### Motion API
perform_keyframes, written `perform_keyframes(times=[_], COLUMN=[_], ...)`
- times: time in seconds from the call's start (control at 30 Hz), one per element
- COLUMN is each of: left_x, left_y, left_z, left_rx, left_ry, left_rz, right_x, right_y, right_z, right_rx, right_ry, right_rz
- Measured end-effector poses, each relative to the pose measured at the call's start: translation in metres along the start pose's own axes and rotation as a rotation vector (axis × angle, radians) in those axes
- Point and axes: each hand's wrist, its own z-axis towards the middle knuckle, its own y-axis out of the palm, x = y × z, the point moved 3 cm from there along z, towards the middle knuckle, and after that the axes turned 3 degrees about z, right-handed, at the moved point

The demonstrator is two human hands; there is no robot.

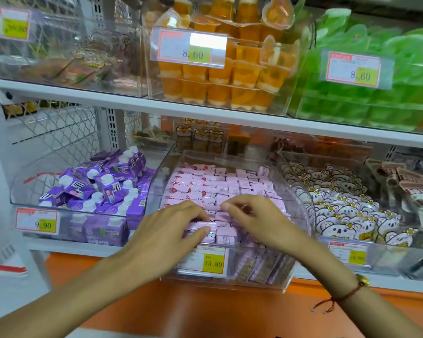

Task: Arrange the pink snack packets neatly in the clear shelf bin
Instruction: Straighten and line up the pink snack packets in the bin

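1. Two hands are reaching into the middle of the frame, our forearms coming up from the lower corners; a red string bracelet (346, 296) is circling our right wrist at the lower right.
2. We are pinching one pink packet with our left hand (166, 230), thumb under it and fingers curled over its top, at the front of the pile.
3. We are curling the fingers of our right hand (252, 217) down onto the pink snack packets (220, 189) just beside the left hand; whether those fingertips are actually gripping a packet we cannot tell.
4. We are seeing the packets lying in rough rows inside the clear shelf bin (300, 191) at the centre of the lower shelf, with more of them showing through its front wall.
5. We are reading 15.80 on the yellow price tag (203, 261) hanging on the front of that bin, below our hands.
6. We are noticing purple drink cartons (103, 189) heaped in the neighbouring bin at centre left, and white bear-shaped packs (347, 206) filling the bin at centre right.
7. We are looking up at the higher shelf, where orange jelly cups (220, 76) are stacked at top centre and green jelly cups (366, 98) are sitting at the upper right.
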Motion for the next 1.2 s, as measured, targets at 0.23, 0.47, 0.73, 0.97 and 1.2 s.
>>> perform_keyframes(times=[0.23, 0.47, 0.73, 0.97, 1.2], left_x=[0.001, 0.002, 0.001, 0.011, 0.028], left_y=[-0.001, 0.001, -0.001, -0.01, -0.024], left_z=[-0.001, 0.001, -0.002, -0.006, -0.006], left_rx=[0.014, 0.006, -0.019, 0.121, 0.356], left_ry=[0.007, 0.057, 0.074, -0.006, 0.01], left_rz=[-0.004, 0.024, -0.012, -0.306, -0.507], right_x=[0.003, 0.006, -0.003, -0.01, -0.024], right_y=[-0.005, 0.004, -0.002, -0.034, -0.01], right_z=[-0.02, -0.02, -0.023, -0.022, -0.019], right_rx=[-0.137, -0.161, -0.006, 0.48, 0.26], right_ry=[-0.072, -0.027, 0.011, 0.181, 0.261], right_rz=[-0.089, 0.042, 0.296, 0.826, 1.192])
